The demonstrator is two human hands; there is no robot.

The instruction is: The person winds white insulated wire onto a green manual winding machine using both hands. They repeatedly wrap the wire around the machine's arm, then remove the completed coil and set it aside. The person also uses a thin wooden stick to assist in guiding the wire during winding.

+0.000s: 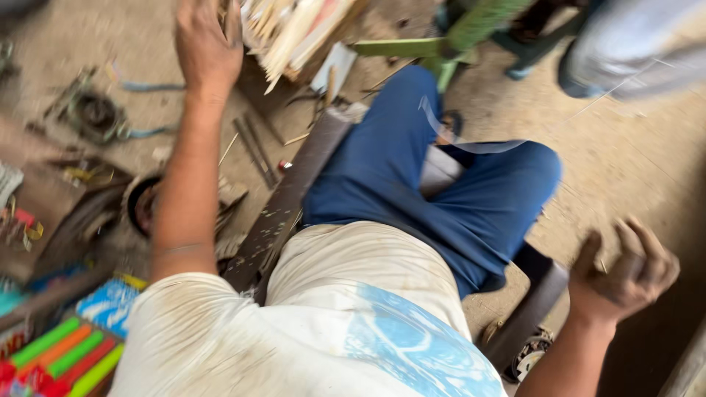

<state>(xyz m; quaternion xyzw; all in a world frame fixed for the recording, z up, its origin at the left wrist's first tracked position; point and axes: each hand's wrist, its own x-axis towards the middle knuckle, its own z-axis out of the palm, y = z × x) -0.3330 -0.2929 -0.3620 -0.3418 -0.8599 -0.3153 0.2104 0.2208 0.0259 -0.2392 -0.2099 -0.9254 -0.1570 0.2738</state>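
Stick bundle (294,33) and scattered tools (257,151) beside bare floor (625,162)

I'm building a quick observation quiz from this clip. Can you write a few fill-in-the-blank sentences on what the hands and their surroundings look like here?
1. The left hand reaches up to a bundle of pale ____.
2. The right hand is loosely curled and holds ____.
3. The person's trousers are ____ in colour.
4. Green, orange and red sticks lie by the person's ____ elbow.

Missing words: sticks; nothing; blue; left
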